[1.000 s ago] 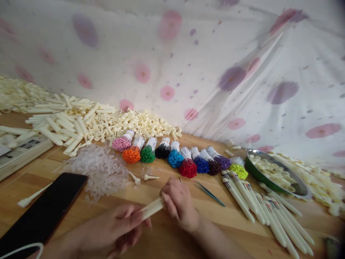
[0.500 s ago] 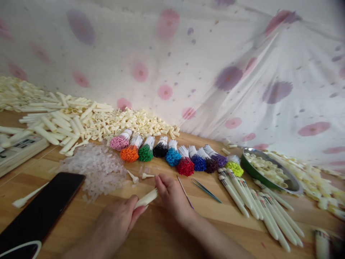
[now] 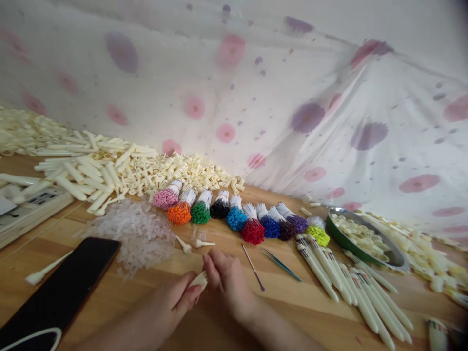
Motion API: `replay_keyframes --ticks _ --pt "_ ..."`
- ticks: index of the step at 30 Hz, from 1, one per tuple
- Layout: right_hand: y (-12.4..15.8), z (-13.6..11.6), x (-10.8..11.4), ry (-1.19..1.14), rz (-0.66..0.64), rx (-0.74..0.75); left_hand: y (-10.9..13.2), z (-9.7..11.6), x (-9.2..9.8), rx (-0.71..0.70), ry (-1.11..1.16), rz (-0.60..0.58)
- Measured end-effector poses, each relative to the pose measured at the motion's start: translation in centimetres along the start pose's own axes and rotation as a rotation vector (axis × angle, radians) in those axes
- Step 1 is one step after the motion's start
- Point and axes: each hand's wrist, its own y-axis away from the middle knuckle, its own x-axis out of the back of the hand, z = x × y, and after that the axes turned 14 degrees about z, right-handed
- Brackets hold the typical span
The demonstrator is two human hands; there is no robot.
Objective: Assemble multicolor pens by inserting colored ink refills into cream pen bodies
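Observation:
My left hand is closed round a cream pen barrel, of which only the tip shows past the fingers. My right hand meets it at that tip, fingers pinched together on the barrel's end. Both hands hover low over the wooden table. A thin purple refill lies on the table just right of my right hand. Green tweezers lie beside it. Behind my hands stands a row of coloured refill bundles, from pink through orange, green, black, blue and red to yellow-green.
A black phone lies at the front left beside a heap of clear small parts. Cream barrels and clips are piled along the back left. Finished pens lie at right, next to a green bowl. A dotted cloth hangs behind.
The barrel has slid deeper into my left hand, leaving only its tip showing. My right hand has closed in on that tip. The purple refill came into view beside my right hand.

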Motion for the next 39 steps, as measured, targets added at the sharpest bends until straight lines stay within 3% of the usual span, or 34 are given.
replay_keyframes --ticks 3,9,15,19,24,32,39 --pt "-0.2 -0.1 -0.6 0.05 0.005 -0.072 -0.1 -0.1 -0.1 -0.205 -0.219 0.155" --pt "-1.8 -1.0 -2.2 0.14 -0.028 -0.084 -0.5 0.8 0.7 -0.267 -0.331 0.217" --pt "-3.6 -3.6 -2.7 0.13 -0.08 0.005 -1.0 1.2 2.2 -0.105 0.014 0.206" --pt "-6.2 -2.9 -1.7 0.168 0.02 -0.052 -1.5 -0.3 3.0 0.034 0.267 0.331" --pt "-10.5 -1.7 -1.8 0.304 0.094 -0.069 -2.0 -1.3 3.9 0.127 0.459 0.356" --pt "-14.4 -2.5 -6.8 0.508 -0.08 0.046 -2.1 -0.7 3.8 0.153 0.51 0.35" --pt "-15.3 -1.9 -7.3 0.565 -0.16 0.069 -2.4 -1.4 3.5 0.132 0.465 0.37"
